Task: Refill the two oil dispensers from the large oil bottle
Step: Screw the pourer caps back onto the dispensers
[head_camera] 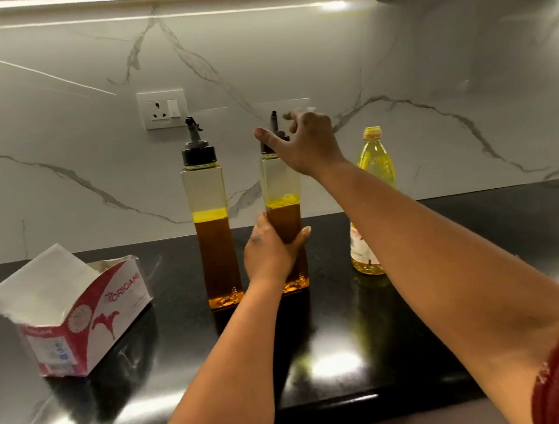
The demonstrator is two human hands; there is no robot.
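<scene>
Two tall square oil dispensers with black spout caps stand on the black counter (348,324), each a bit over half full of amber oil. The left dispenser (209,224) stands alone. My left hand (269,251) grips the lower body of the right dispenser (280,181). At that dispenser's cap, my right hand (305,142) has its thumb stretched across the cap's front, while its spread, blurred fingers sit behind the spout. The large yellow oil bottle (375,159), capped, stands to the right, partly hidden by my right forearm.
A red and white tissue box (87,313) with paper sticking out lies on the counter at the left. A wall socket (162,108) sits on the marble backsplash behind the dispensers. The counter's front edge runs across the bottom.
</scene>
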